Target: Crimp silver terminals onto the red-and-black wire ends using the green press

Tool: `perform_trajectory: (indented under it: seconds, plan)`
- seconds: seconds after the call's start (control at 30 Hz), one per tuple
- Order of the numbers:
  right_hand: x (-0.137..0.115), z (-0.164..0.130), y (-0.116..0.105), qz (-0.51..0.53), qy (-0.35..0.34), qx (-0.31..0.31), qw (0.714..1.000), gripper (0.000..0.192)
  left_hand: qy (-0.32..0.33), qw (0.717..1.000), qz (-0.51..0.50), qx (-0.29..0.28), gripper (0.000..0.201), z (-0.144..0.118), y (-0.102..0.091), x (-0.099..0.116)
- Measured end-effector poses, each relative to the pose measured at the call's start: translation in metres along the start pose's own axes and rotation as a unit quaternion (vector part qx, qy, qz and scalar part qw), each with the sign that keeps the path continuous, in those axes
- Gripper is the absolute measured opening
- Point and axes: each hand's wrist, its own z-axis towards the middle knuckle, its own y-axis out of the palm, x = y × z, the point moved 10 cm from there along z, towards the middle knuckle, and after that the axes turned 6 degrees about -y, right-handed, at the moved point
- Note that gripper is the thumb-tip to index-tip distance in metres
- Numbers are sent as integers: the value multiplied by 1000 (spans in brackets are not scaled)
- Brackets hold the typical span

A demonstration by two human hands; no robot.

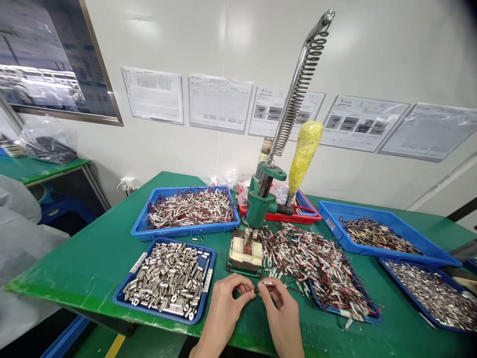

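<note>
My left hand (231,304) is in front of the press, thumb and index finger pinched on something too small to make out. Close beside it, my right hand (280,311) pinches a small white part with thin wires (267,283). Just beyond both hands stands a green hand press (257,206) with a yellow-wrapped handle (307,144) and a pale block fixture (246,252) at its base. To the left of my hands, a blue tray (160,314) holds many short metal sleeves (167,278). A heap of wired white parts (313,263) lies to the right.
Behind the sleeves, a blue bin (186,230) holds more wired parts. A red tray (311,217) sits behind the press. On the right are a blue bin (376,251) of thin parts and a tray of shiny metal pieces (432,293). A person's grey sleeve (18,258) shows at left.
</note>
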Motion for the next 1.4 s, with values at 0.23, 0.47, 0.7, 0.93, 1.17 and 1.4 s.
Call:
perform_trajectory:
  seconds: [0.23, 0.47, 0.7, 0.93, 1.17, 1.4]
  plan:
    - [0, 0, 15, -17, 1, -79, 997, 43, -16, 999, -44, 8, 4, 1, -4, -8]
    - [6, -1, 12, 23, 28, -56, 998, 49, -2, 998, -61, -4, 9, -2, -3, -7]
    - [1, 0, 11, 42, 46, -43, 997, 55, 14, 999, -30, -17, 7, -3, 3, -2]
    - [-1, 0, 21, 53, 13, -98, 994, 43, -12, 998, -60, 8, 18, -5, -7, -4]
    - [-1, 0, 27, -5, 4, -145, 989, 39, 6, 1000, 1, 22, 30, -9, -8, -12]
    - [-2, -1, 13, 61, 11, -86, 994, 35, 10, 999, 48, 16, 26, -13, -4, -12]
